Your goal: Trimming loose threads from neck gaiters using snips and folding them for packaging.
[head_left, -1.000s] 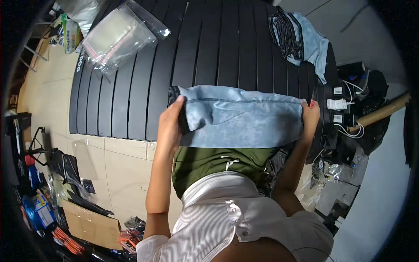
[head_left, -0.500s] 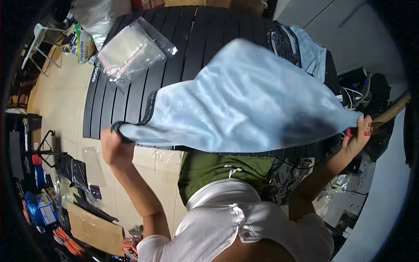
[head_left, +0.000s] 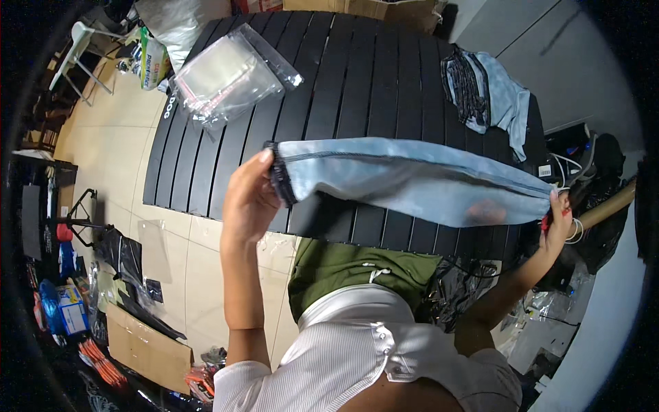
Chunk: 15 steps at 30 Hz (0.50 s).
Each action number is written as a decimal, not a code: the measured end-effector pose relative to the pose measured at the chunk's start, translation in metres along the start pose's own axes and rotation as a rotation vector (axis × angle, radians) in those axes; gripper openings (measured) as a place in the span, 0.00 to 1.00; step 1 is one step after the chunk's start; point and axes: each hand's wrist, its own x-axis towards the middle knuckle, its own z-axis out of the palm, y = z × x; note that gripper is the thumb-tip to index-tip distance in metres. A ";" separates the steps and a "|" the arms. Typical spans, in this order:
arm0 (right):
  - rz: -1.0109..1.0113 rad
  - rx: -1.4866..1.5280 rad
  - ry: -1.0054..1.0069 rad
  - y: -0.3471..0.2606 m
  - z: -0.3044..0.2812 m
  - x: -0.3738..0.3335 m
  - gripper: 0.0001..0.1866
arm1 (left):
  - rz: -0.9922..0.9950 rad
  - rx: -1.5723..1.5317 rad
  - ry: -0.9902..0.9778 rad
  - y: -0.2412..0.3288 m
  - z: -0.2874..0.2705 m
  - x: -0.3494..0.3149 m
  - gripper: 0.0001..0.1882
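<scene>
Head view — long blue cloth [head_left: 412,182], smooth and dark-seamed

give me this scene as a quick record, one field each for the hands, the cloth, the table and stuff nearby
left hand: grips the black-trimmed end of a long, light-blue fabric piece
right hand: grips the fabric piece's other end
cloth: spans both hands, dark seam running lengthwise
table: black slatted table, mostly beneath the cloth
table, far left: flat clear plastic bags
table, far right: folded light-blue and black fabric pile
floor, lower left: flat brown cardboard piece
</scene>
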 end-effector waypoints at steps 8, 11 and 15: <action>-0.222 -0.331 -0.034 0.037 0.078 -0.038 0.22 | -0.274 0.048 0.084 -0.073 -0.001 0.013 0.12; -0.041 -0.101 -0.216 0.008 0.142 -0.103 0.19 | -0.277 0.026 0.105 -0.079 0.007 0.010 0.12; -0.650 -0.155 -0.727 0.007 0.216 -0.149 0.11 | -0.318 0.016 0.126 -0.081 0.002 0.005 0.13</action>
